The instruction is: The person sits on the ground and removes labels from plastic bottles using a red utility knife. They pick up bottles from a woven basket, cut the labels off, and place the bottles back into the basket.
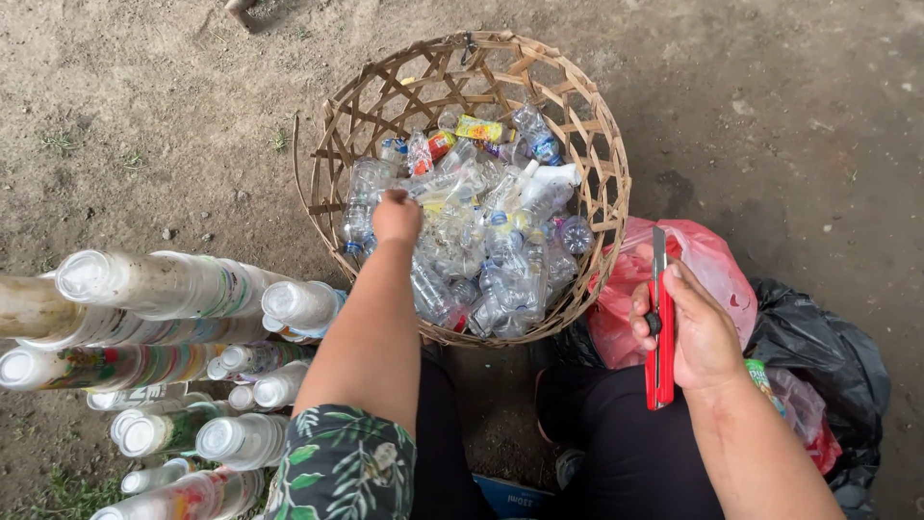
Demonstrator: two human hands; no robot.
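The person wore a short sleeve (pixel 345 464) of dark green cloth printed with pale leaves, well behind the left hand (pixel 396 217). Black trousers (pixel 635 453) covered both legs below the right hand (pixel 698 332); both forearms were bare.

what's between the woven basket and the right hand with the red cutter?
In the head view, a red plastic bag lies between the woven basket and the right hand holding the red cutter.

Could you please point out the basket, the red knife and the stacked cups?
basket (pixel 332 144), head view, bare woven wall on its left.
red knife (pixel 659 371), head view, lower handle.
stacked cups (pixel 164 284), head view, side of top stack.
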